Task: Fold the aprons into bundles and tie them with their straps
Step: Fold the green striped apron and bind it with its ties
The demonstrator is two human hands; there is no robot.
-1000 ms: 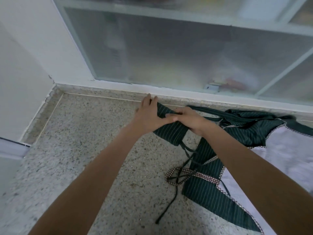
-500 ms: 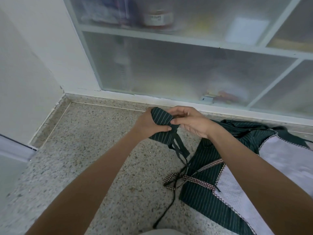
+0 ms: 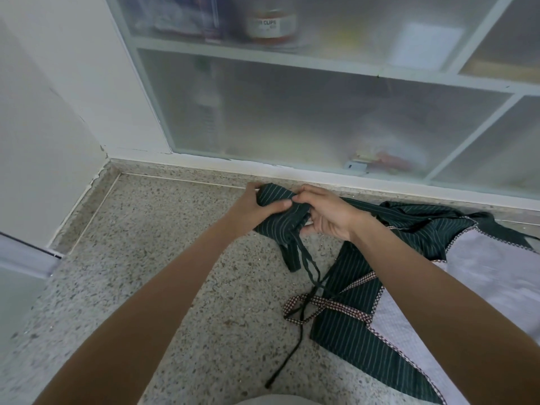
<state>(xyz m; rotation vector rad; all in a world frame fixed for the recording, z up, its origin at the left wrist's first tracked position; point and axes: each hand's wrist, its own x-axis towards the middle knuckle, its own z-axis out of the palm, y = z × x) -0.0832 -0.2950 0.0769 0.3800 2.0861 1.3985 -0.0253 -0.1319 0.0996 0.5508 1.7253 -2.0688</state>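
Left hand (image 3: pixel 257 209) grips striped bundle (image 3: pixel 280 217); right hand (image 3: pixel 324 217) pinches its end. Cloth light, limp, likely springs open. Strap (image 3: pixel 306 267) dangles: take near bundle.

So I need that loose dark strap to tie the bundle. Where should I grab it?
Pinch the strap just below the bundle, coming from the right with the right hand. There it hangs clear of the counter; lower down it crosses the checkered trim.
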